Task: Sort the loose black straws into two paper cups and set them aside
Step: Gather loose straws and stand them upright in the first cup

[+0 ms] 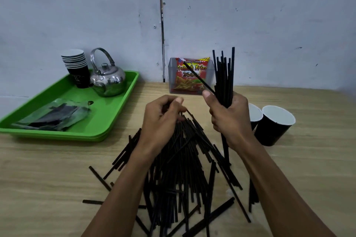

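The sorting looks to be in its early part. Most of the black straws [179,169] lie loose in a fanned heap on the wooden counter [48,169], spreading from the centre down toward 6 o'clock, with a few strays at 7 and 5 o'clock.

The right hand [229,117] has its grip clenched round an upright bundle of straws [224,75], their tips standing up toward 12 o'clock; one straw juts out slantwise from by the thumb toward 11 o'clock. The left hand [163,119] is over the top of the heap, fingers curled onto the upper ends of a few straws, seemingly pinching them up to add to the bundle.

Two black paper cups [273,127], white inside, stand at 3 o'clock just beside the right hand. No straws rise from either, so nothing appears to be cupped yet.

What is left, as I judge it: gather the rest of the heap, split it between the two cups, then move them aside.

At 9 to 10 o'clock a green tray [107,121] carries a stack of cups [76,65], a steel kettle [107,79] and some plastic wrappers [54,115].
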Motion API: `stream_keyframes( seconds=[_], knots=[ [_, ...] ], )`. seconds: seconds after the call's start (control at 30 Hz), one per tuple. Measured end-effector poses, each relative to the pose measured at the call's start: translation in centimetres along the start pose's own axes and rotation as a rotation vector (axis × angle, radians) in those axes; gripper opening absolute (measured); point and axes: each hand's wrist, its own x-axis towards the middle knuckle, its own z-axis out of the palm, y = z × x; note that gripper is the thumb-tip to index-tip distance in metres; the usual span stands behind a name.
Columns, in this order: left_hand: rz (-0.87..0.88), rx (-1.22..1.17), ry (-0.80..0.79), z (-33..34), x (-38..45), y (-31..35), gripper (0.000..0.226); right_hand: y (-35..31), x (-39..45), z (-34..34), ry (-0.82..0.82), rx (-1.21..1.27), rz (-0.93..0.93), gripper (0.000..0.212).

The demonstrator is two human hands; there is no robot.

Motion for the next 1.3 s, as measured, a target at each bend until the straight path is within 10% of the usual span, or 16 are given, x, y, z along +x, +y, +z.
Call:
stream_keyframes(
  seconds=[0.23,0.73,1.3],
  knots=[
    [-0.090,-0.374,-0.040,4.0,2.7,7.3,0.032,-1.0,-0.4,0.8,-0.090,0.057,-0.054,0.038],
    [-0.182,-0.072,-0.412,4.4,3.2,10.3,0.044,-1.0,-0.2,0.4,-0.058,0.160,-0.070,0.042],
    [-0.349,-0.317,-0.056,1.1,-0.7,1.9,0.036,2.7,-1.1,1.7,0.175,0.135,-0.086,0.044]
  ],
)
